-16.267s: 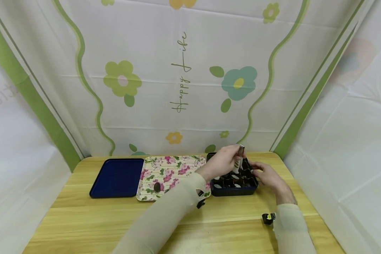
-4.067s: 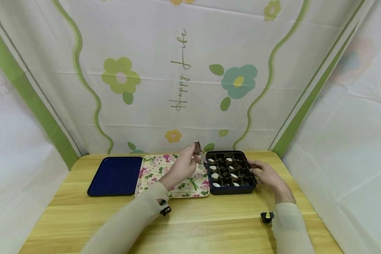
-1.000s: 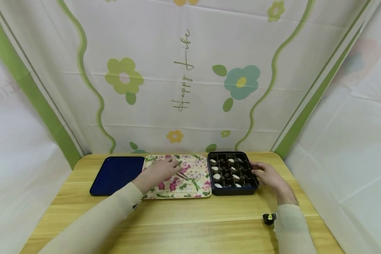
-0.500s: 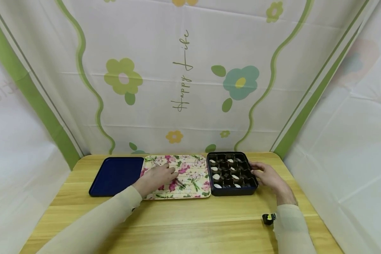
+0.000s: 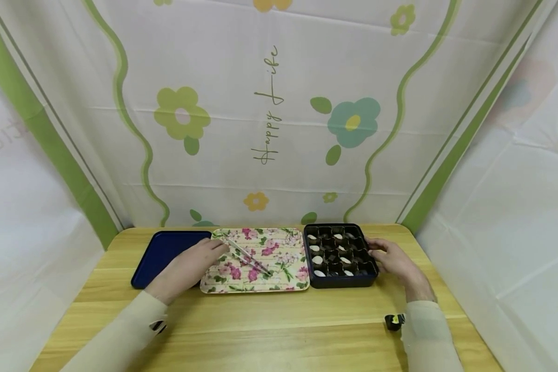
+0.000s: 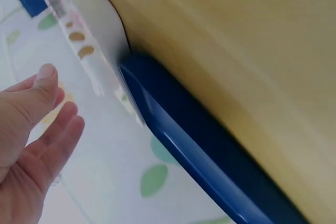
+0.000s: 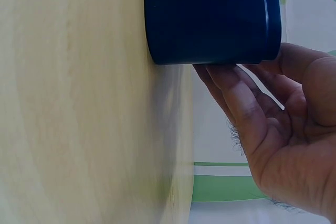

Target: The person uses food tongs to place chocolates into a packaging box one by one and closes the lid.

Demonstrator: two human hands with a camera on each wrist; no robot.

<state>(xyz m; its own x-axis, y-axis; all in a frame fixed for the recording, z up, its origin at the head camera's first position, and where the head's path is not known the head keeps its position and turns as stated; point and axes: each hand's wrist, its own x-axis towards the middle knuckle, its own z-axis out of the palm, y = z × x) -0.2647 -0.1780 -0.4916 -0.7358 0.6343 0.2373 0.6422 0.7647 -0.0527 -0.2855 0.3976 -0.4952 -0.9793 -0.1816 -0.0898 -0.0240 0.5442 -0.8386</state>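
Observation:
In the head view my left hand [image 5: 190,266] is over the right part of the blue tray [image 5: 160,258], fingers reaching to the floral tray [image 5: 279,284]. The left wrist view shows that hand [image 6: 37,129] with nothing in it, fingers loosely bent. Slim metal tongs [image 5: 251,258] lie slanted on the floral tray. My right hand [image 5: 392,258] rests its fingers and thumb against the right side of the dark blue box [image 5: 344,282]. Seen from the right wrist, the fingers [image 7: 244,98] touch the box wall and the thumb is near its rim. White and dark chocolates sit in the compartments.
The wooden table [image 5: 279,330] carries blue tray, floral tray and box side by side along its back edge. A white flowered curtain [image 5: 232,170] hangs behind, with more white cloth on both sides. A small black camera [image 5: 392,322] is at the right sleeve.
The left hand carried the tongs from the box to the floral tray, put them down and drew back left. A dark oval piece seen earlier on that tray is gone. The right hand stays put.

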